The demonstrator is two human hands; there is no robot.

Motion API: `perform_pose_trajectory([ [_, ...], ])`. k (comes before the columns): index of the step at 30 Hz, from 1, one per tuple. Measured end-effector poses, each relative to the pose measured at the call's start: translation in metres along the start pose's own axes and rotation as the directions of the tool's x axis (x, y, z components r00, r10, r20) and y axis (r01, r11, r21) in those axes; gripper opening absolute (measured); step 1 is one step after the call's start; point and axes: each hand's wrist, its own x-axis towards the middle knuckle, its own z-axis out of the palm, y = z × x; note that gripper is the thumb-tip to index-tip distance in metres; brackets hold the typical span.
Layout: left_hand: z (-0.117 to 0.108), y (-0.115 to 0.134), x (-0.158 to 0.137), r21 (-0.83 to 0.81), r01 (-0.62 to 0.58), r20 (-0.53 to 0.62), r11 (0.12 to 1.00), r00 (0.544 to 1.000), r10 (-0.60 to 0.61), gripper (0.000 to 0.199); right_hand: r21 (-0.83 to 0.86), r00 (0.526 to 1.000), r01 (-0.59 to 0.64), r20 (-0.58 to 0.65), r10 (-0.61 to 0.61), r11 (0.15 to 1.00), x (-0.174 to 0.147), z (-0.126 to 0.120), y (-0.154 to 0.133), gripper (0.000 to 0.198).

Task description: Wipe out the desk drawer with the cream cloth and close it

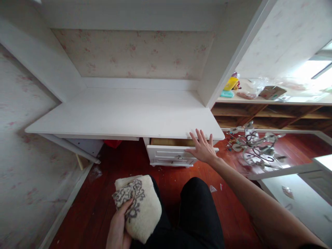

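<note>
A folded cream towel with a grey-brown floral pattern is in my left hand, the thumb on top and the fingers hidden below it. My right hand is spread out over the front of the top drawer, near its right end. That drawer is pulled partly out from under the white desk, and its bare wood interior shows. Whether the right palm presses on the drawer cannot be made out. A small knob sits on the drawer front, left of my right hand.
A chandelier lies on the red wooden floor at the right. Behind it, a low shelf unit carries a cardboard box and plastic bags. My knees are just before the drawers. White furniture stands at the lower right.
</note>
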Motion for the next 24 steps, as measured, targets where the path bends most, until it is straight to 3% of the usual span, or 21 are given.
perform_pose_trajectory([
  [4, 0.026, -0.008, 0.001, -0.062, 0.001, 0.132, 0.998, 0.991, 0.007, 0.039, -0.009, 1.000, -0.022, 0.013, 0.022, 1.000, 0.030, 0.011, 0.006, 0.075],
  [10, 0.057, -0.012, 0.004, -0.157, -0.004, 0.367, 0.988, 0.928, 0.062, 0.040, 0.013, 0.998, 0.053, -0.023, -0.053, 0.998, 0.048, 0.010, 0.005, 0.061],
  [15, 0.090, -0.008, 0.019, -0.266, -0.077, 0.389, 0.961, 0.903, 0.180, 0.038, 0.157, 0.992, 0.071, 0.088, -0.086, 0.985, 0.061, 0.000, 0.034, 0.062],
  [17, 0.110, -0.006, 0.029, -0.307, -0.119, 0.364, 0.944, 0.902, 0.232, 0.039, 0.236, 0.993, -0.039, 0.122, 0.010, 0.971, 0.069, -0.002, 0.054, 0.060],
  [19, 0.132, -0.005, 0.041, -0.338, -0.146, 0.363, 0.930, 0.891, 0.271, 0.041, 0.272, 0.963, -0.262, 0.138, 0.231, 0.926, 0.077, -0.001, 0.071, 0.057],
  [22, 0.169, -0.005, 0.060, -0.359, -0.154, 0.365, 0.921, 0.885, 0.290, 0.039, 0.255, 0.833, -0.553, 0.206, 0.514, 0.793, 0.085, 0.002, 0.083, 0.055],
  [24, 0.193, -0.003, 0.071, -0.367, -0.148, 0.343, 0.918, 0.896, 0.281, 0.035, 0.216, 0.787, -0.615, 0.218, 0.577, 0.758, 0.088, 0.005, 0.082, 0.054],
])
